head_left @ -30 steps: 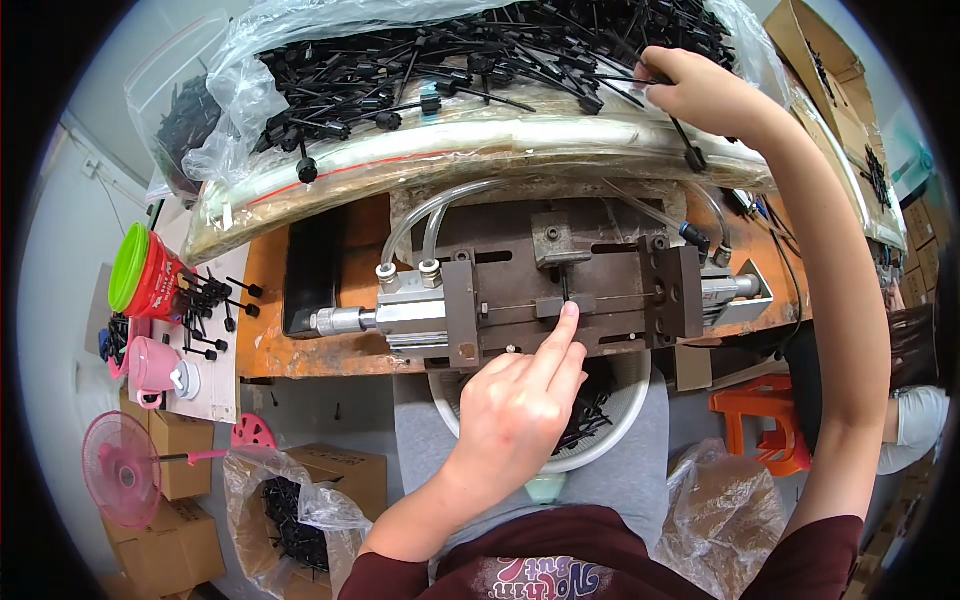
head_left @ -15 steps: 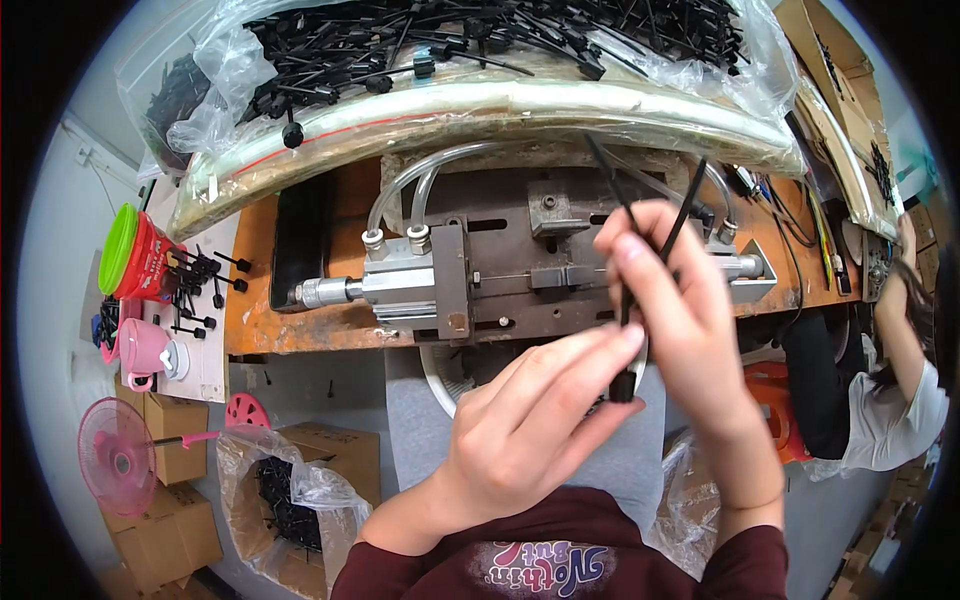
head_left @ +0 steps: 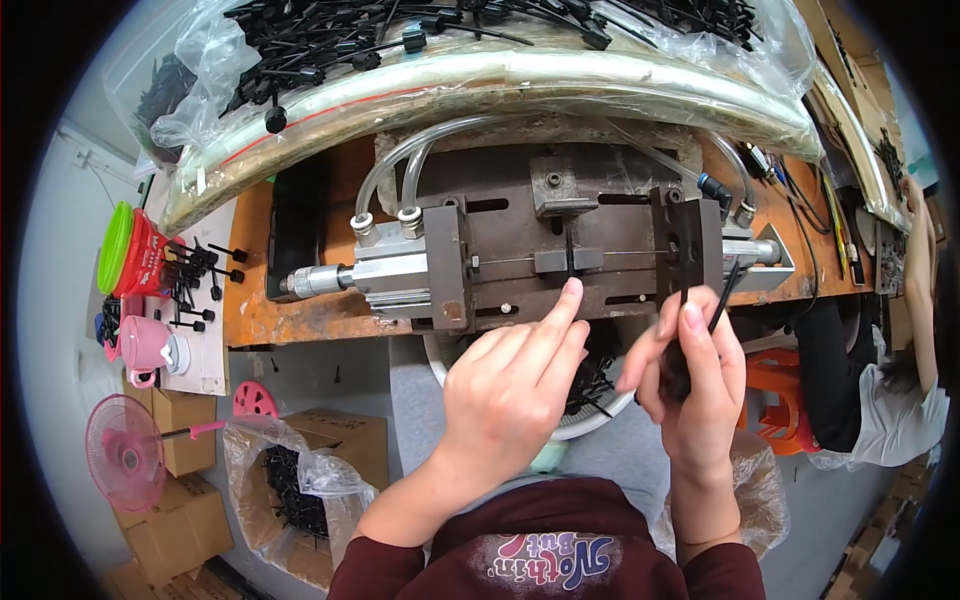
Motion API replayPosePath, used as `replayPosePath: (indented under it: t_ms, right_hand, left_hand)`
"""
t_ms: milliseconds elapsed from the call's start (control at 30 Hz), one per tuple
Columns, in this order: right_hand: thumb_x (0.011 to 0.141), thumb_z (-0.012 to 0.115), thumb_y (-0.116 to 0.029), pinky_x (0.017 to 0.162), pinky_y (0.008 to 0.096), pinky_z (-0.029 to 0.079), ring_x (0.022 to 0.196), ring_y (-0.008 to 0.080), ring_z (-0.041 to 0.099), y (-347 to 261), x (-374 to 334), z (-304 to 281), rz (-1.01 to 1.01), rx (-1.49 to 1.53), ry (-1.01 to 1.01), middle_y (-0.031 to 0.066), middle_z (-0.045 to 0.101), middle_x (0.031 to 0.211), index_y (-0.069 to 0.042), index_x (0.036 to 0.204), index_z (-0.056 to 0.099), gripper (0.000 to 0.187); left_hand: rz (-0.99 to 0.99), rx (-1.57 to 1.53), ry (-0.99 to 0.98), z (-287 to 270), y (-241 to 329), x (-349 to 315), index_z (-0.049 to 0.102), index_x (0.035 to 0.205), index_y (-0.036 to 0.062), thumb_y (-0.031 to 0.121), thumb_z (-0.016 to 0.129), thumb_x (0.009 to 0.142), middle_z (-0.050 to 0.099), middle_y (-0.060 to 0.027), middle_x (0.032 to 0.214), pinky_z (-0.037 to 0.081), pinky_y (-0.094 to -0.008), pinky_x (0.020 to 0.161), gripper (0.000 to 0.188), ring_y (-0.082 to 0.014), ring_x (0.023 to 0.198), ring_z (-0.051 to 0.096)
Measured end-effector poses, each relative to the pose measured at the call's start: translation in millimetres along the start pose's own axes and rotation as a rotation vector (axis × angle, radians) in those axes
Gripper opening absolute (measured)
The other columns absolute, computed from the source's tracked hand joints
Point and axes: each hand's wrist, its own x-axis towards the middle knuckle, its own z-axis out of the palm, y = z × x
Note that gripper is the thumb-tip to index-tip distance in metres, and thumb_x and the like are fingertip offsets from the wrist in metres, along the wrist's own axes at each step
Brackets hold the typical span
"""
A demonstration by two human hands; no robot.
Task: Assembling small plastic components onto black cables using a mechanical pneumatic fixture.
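My left hand [head_left: 510, 395] reaches to the metal fixture [head_left: 620, 225]. Its index finger is stretched out, the tip at the small grey block [head_left: 550, 262] in the fixture's middle. A thin black rod [head_left: 570, 242] lies across that block, its near end at my fingertip. The thumb is hidden beneath the hand. At the fixture's right front, my right hand [head_left: 705, 400] is closed around black knobbed rods [head_left: 722, 298]; two stems stick up past the fingers, and a dark knob partly shows in the palm. Beneath my hands, a white basket [head_left: 575, 432] holds more black rods.
Clear hoses [head_left: 392, 165] arch over the fixture. A plastic-wrapped ledge [head_left: 480, 85] behind it carries heaped black knobbed rods [head_left: 400, 30]. At left are a pink jug [head_left: 145, 345], a pink fan [head_left: 125, 452] and a lined carton [head_left: 300, 500]. Another person [head_left: 900, 400] is at right.
My hands have parted. The left moved forward to the fixture, where a rod now lies across the block; the right moved right and lower, still holding rods.
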Motion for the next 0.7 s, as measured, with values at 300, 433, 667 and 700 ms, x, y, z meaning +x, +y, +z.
replayPosePath:
  t_ms: [300, 433, 667, 700]
  right_hand:
    - [0.104, 0.04, -0.018, 0.05, 0.0189, 0.031, 0.052, 0.0058, 0.042, 8, -13, 1, -0.026, -0.025, 0.065, 0.0094, 0.059, 0.083, -0.004, 0.093, 0.049, 0.02]
    - [0.104, 0.041, -0.018, 0.052, 0.0201, 0.033, 0.057, 0.0059, 0.043, 18, -18, -5, -0.074, -0.038, 0.082, 0.0051, 0.053, 0.086, -0.003, 0.094, 0.051, 0.02]
    - [0.104, 0.043, -0.017, 0.049, 0.0207, 0.036, 0.056, 0.0042, 0.046, 15, -21, 1, -0.04, -0.231, 0.113, 0.0015, 0.059, 0.072, -0.002, 0.091, 0.054, 0.022]
    - [0.103, 0.044, -0.016, 0.05, 0.0205, 0.038, 0.058, 0.0037, 0.047, 19, -20, 4, -0.085, -0.34, 0.123, 0.0017, 0.06, 0.072, -0.001, 0.091, 0.055, 0.022]
  left_hand:
    - [-0.033, 0.025, -0.04, -2, 0, 11, 0.071, 0.091, 0.0039, 0.012, 0.079, 0.069, 0.07, -0.0095, 0.113, 0.048, -0.0261, 0.06, 0.025, -0.0163, 0.067, 0.065]
    - [-0.036, 0.05, -0.058, -3, -1, 10, 0.071, 0.092, 0.0044, 0.013, 0.08, 0.069, 0.07, -0.0091, 0.112, 0.048, -0.0255, 0.059, 0.026, -0.0159, 0.066, 0.065]
    - [0.078, -0.328, 0.016, -17, 13, 4, 0.072, 0.099, 0.0056, 0.014, 0.083, 0.069, 0.072, -0.0062, 0.091, 0.049, -0.0256, 0.056, 0.034, -0.0169, 0.072, 0.068]
    - [0.089, -0.381, -0.012, -22, 17, 6, 0.072, 0.1, 0.0047, 0.014, 0.084, 0.067, 0.072, -0.0067, 0.091, 0.05, -0.0264, 0.057, 0.035, -0.0186, 0.072, 0.068]
